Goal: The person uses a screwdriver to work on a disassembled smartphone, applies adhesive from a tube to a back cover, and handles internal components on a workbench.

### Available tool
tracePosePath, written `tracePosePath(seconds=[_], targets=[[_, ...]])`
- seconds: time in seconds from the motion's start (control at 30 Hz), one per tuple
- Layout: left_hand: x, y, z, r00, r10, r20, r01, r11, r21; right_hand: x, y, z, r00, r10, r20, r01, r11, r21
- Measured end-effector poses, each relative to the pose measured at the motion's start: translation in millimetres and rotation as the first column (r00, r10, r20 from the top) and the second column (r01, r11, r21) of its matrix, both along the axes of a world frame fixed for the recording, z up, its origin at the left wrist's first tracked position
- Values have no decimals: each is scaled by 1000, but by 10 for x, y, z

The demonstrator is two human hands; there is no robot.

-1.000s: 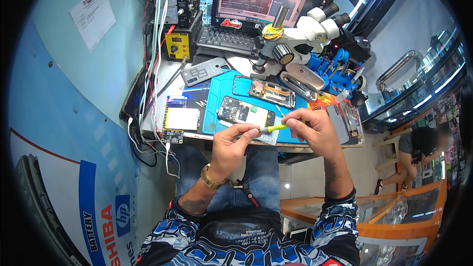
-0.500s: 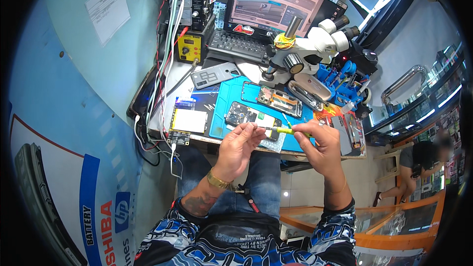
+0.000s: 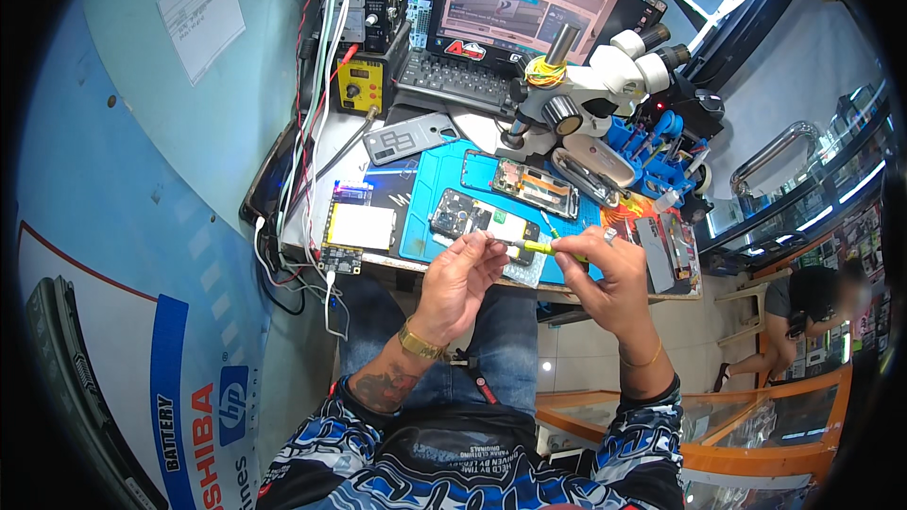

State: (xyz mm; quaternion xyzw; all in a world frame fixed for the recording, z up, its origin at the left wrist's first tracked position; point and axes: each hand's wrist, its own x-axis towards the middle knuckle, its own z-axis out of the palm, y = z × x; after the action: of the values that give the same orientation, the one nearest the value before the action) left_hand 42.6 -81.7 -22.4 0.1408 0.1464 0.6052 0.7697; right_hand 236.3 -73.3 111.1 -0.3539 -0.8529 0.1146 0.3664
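The left hand (image 3: 463,274) has turned, showing more palm. Its fingertips pinch the tip end of the yellow-green tool (image 3: 537,246), mid-frame; the right hand (image 3: 609,279) grips the handle. Pinch softly, steadily, off the opened phone (image 3: 456,212).

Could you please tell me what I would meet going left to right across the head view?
Wall paper sheet, yellow control box, left hand, lime-green tool, right hand, curved metal handle.

A slim yellow-green tool (image 3: 539,246) is held crosswise in the right hand (image 3: 609,280), its narrow end at the left hand (image 3: 463,274).
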Motion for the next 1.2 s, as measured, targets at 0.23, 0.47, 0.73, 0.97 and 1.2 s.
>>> tracePosePath(seconds=[0.23,0.47,0.73,0.97,1.2], targets=[[7,8,-4,1000,2,-22,-2,1000,-5,17,-2,-8,1000,-16,-16,16,1000,-2],[-8,-12,79,998,-13,-57,12,999,-30,22,14,-30,1000,-3,-29,3,1000,18],[-24,-22,88,999,-31,20,30,999,18,22,20,-35,1000,22,-23,-21,999,35],[-8,26,32,961,145,-235,-112,983,146,20,-10,24,1000,14,1,-14,1000,-7],[-142,97,-12,768,283,-575,-63,927,370,64,19,54,999,33,-1,-33,992,-120]])
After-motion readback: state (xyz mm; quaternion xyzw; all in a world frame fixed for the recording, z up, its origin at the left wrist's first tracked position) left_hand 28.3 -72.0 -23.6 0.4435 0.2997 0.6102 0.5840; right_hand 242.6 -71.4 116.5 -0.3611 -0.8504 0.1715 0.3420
